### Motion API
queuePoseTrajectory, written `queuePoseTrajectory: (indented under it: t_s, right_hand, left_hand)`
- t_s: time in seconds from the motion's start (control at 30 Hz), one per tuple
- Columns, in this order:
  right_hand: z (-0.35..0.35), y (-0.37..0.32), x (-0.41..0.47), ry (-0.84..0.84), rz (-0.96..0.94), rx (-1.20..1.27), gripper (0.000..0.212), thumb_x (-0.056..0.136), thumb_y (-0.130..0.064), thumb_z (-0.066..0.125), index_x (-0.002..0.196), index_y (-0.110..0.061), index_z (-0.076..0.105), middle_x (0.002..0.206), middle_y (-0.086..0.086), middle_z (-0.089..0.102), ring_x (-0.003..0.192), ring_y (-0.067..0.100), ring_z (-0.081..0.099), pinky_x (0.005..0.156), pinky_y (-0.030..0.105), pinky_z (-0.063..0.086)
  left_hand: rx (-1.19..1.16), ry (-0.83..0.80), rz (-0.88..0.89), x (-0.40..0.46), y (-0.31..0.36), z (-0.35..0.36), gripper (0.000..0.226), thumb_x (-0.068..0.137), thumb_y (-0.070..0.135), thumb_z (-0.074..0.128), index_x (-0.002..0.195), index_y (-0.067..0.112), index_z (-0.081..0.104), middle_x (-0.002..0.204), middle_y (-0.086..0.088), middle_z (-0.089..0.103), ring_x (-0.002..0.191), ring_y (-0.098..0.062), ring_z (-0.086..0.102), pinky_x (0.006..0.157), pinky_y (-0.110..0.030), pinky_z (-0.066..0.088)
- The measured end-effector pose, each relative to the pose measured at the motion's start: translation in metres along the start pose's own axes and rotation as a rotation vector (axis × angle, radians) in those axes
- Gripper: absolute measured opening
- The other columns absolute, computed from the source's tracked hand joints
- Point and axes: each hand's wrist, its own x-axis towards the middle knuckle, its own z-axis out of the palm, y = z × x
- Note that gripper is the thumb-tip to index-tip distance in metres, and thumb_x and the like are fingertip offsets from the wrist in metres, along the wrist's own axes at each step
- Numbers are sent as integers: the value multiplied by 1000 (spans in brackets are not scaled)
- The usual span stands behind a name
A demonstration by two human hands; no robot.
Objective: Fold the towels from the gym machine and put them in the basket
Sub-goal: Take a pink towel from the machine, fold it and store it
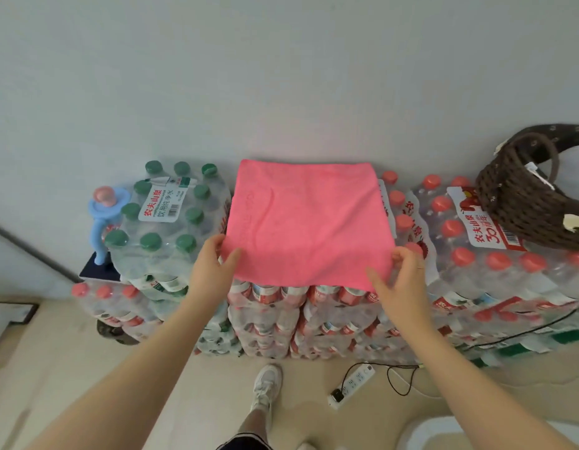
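The pink towel [309, 222] lies flat on stacked water packs [330, 306] against the far wall. It looks light, soft and limp, best taken by its corners. The left hand [213, 264] pinches the near left corner, the right hand [400, 276] the near right, fingers curled on cloth. The basket [528, 203] sits to the right, well apart, with nothing between.

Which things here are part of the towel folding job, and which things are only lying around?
Part of the job:
pink towel, pinched at its near corners
left hand
right hand
woven basket

Only lying around:
packs of water bottles under the towel
power strip on the floor
blue holder
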Motion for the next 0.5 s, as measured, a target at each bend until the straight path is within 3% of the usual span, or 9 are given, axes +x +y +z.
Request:
queuePoseTrajectory:
  t_s: [0.1, 0.17, 0.23, 0.27, 0.33, 0.43, 0.5]
  right_hand:
    - [13, 9, -16, -121, -97, -192, 82, 72, -19, 77, 137, -5, 29, 143, 17, 22, 120, 28, 42, 90, 37, 47]
    - [16, 10, -16, -103, -101, -363, 83, 76, -13, 73, 142, -9, 23, 149, 19, 13, 125, 35, 39, 87, 41, 50]
    - [14, 7, -10, -65, -59, -434, 78, 81, -3, 64, 143, -15, 18, 151, 18, 9, 130, 37, 34, 85, 41, 50]
    - [13, 5, -7, -60, -49, -410, 73, 83, 2, 58, 143, -16, 20, 151, 17, 10, 130, 36, 33, 86, 41, 49]
    - [7, 1, -3, -62, -75, -301, 62, 84, 8, 49, 139, -12, 30, 150, 14, 16, 126, 31, 38, 88, 39, 49]
    - [-7, -5, -6, -46, -63, -167, 56, 86, 10, 40, 137, -12, 35, 143, 10, 32, 111, 28, 51, 80, 37, 50]
    - [-18, -5, -11, 16, -8, -137, 52, 88, 7, 39, 136, -13, 36, 127, 10, 49, 91, 25, 56, 69, 35, 47]
  left_hand:
    - [-46, 70, -80, -11, -6, 6, 49, 93, 24, 52, 135, 4, 39, 136, -10, 47, 122, -25, 47, 97, -35, 38]
    - [-72, 93, -152, -12, -9, 10, 47, 91, 26, 54, 131, 4, 43, 130, -10, 50, 116, -25, 50, 95, -36, 41]
    - [-163, 72, -269, -11, -11, 14, 35, 90, 28, 56, 116, 5, 51, 115, -10, 55, 102, -23, 53, 81, -32, 45]
    - [-253, 34, -346, -12, -11, 16, 28, 89, 29, 57, 107, 7, 54, 109, -9, 55, 96, -23, 54, 75, -30, 43]
    - [-452, -69, -475, -15, -11, 24, 34, 89, 29, 59, 114, 6, 53, 111, -9, 54, 93, -21, 54, 76, -31, 40]
    - [-688, -172, -632, -22, -7, 33, 49, 92, 31, 53, 133, 8, 40, 129, -8, 50, 112, -25, 50, 92, -37, 36]
    - [-893, -243, -734, -25, -7, 36, 55, 95, 36, 47, 139, 9, 29, 133, -15, 43, 126, -34, 43, 101, -42, 33]
